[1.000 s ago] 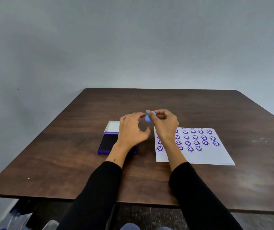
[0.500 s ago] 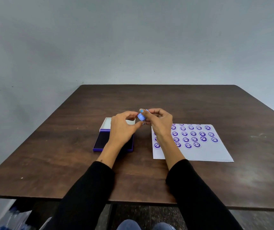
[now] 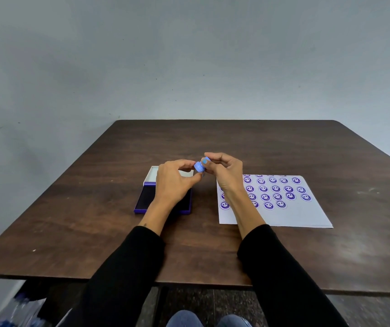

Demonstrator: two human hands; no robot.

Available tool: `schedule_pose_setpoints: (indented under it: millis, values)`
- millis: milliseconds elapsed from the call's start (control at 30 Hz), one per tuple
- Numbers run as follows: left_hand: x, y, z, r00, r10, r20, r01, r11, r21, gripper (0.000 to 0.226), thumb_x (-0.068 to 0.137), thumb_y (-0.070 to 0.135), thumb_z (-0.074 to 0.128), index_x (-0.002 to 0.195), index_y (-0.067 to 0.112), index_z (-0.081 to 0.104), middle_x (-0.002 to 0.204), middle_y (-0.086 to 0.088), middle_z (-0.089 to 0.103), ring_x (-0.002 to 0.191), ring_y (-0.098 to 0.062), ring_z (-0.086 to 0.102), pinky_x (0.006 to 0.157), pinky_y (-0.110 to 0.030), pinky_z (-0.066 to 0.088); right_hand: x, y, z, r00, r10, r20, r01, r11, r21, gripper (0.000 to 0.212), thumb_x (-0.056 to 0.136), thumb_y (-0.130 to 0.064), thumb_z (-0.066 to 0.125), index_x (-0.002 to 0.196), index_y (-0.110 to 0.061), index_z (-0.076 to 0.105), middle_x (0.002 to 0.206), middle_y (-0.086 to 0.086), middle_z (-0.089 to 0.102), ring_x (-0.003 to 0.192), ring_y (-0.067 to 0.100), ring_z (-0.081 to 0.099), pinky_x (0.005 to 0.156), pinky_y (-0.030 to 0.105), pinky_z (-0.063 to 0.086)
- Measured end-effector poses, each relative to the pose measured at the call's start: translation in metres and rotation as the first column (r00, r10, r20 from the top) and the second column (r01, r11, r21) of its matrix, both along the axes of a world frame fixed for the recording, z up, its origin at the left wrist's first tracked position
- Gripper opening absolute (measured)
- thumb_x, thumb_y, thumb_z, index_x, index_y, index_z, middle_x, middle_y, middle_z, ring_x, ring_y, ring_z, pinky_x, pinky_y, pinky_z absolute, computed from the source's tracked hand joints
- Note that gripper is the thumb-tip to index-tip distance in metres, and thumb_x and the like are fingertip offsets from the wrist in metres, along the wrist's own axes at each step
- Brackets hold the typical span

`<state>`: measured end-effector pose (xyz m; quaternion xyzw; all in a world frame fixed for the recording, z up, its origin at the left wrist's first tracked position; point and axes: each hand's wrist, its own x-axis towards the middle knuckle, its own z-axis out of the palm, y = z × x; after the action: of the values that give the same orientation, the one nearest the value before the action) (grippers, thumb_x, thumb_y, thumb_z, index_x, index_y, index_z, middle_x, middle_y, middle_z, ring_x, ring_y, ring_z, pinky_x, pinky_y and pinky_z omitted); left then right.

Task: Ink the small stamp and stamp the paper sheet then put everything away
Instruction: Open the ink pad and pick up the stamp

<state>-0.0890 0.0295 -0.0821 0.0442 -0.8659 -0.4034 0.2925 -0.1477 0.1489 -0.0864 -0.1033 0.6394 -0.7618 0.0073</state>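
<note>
A small blue stamp (image 3: 200, 165) is held above the table between both hands. My right hand (image 3: 227, 172) pinches its right end with thumb and fingers. My left hand (image 3: 174, 181) touches its left end with fingertip and thumb. Under my left hand lies an open purple ink pad (image 3: 145, 199) with its white-lined lid (image 3: 152, 174) folded back. To the right, a white paper sheet (image 3: 295, 214) carries several purple smiley prints in rows; my right wrist covers its left part.
The dark wooden table (image 3: 260, 142) ends at a grey wall behind. Its front edge runs just above my knees. Clutter lies on the floor at the lower left (image 3: 19, 310).
Both hands have drawn closer together around the stamp, and my left fingers now touch it. The view has shifted slightly.
</note>
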Motion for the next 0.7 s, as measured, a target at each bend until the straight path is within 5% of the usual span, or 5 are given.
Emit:
schedule_pose_setpoints:
  millis: [100, 233, 400, 567, 700]
  values:
    - [0.0, -0.0004, 0.0004, 1.0, 0.013, -0.016, -0.013, 1.0, 0.005, 0.026, 0.074, 0.026, 0.075, 0.099, 0.017, 0.074, 0.094, 0.001, 0.075, 0.087, -0.004, 0.064, 0.079, -0.015, 0.048, 0.0003, -0.0011, 0.0012, 0.999, 0.037, 0.016, -0.036, 0.998, -0.048, 0.021, 0.077, -0.004, 0.073, 0.098, -0.008, 0.071, 0.093, 0.012, 0.072, 0.09, 0.021, 0.069, 0.083, 0.032, 0.056]
    - [-0.0007, 0.0005, 0.0001, 0.999, 0.028, -0.022, -0.029, 0.999, -0.027, 0.028, 0.075, 0.031, 0.074, 0.1, 0.02, 0.073, 0.095, 0.002, 0.075, 0.087, -0.005, 0.064, 0.081, -0.026, 0.053, 0.0003, -0.0036, -0.001, 0.998, -0.013, 0.054, 0.011, 1.0, 0.02, 0.028, 0.067, -0.024, 0.084, 0.088, -0.015, 0.069, 0.088, 0.01, 0.074, 0.084, 0.021, 0.072, 0.076, 0.034, 0.058]
    - [-0.001, 0.001, -0.0008, 1.0, 0.027, 0.002, -0.027, 0.999, -0.037, 0.028, 0.075, 0.03, 0.074, 0.101, 0.018, 0.073, 0.096, -0.001, 0.075, 0.089, -0.006, 0.063, 0.083, -0.029, 0.052, 0.0016, -0.0004, 0.0013, 0.998, 0.016, 0.057, -0.016, 1.0, -0.014, 0.019, 0.071, -0.012, 0.081, 0.086, -0.01, 0.07, 0.083, 0.011, 0.073, 0.077, 0.019, 0.069, 0.062, 0.021, 0.055]
    - [-0.0022, -0.0005, -0.003, 0.999, 0.033, 0.009, -0.033, 0.999, -0.031, 0.027, 0.074, 0.031, 0.074, 0.099, 0.02, 0.074, 0.096, 0.0, 0.075, 0.092, -0.012, 0.066, 0.084, -0.036, 0.053, -0.0001, -0.0003, 0.0005, 0.997, 0.05, 0.053, -0.049, 0.999, -0.02, 0.025, 0.077, 0.002, 0.072, 0.1, -0.006, 0.07, 0.095, 0.014, 0.071, 0.09, 0.022, 0.068, 0.076, 0.026, 0.058]
    - [-0.0057, -0.003, -0.005, 0.998, 0.044, 0.038, -0.043, 0.998, -0.05, 0.031, 0.071, 0.03, 0.077, 0.1, 0.019, 0.074, 0.113, -0.004, 0.07, 0.118, -0.018, 0.053, 0.098, -0.033, 0.039, 0.0009, 0.0005, 0.0029, 0.995, 0.097, 0.029, -0.096, 0.995, -0.033, 0.03, 0.079, 0.01, 0.064, 0.107, -0.002, 0.068, 0.095, 0.013, 0.069, 0.086, 0.017, 0.066, 0.067, 0.016, 0.055]
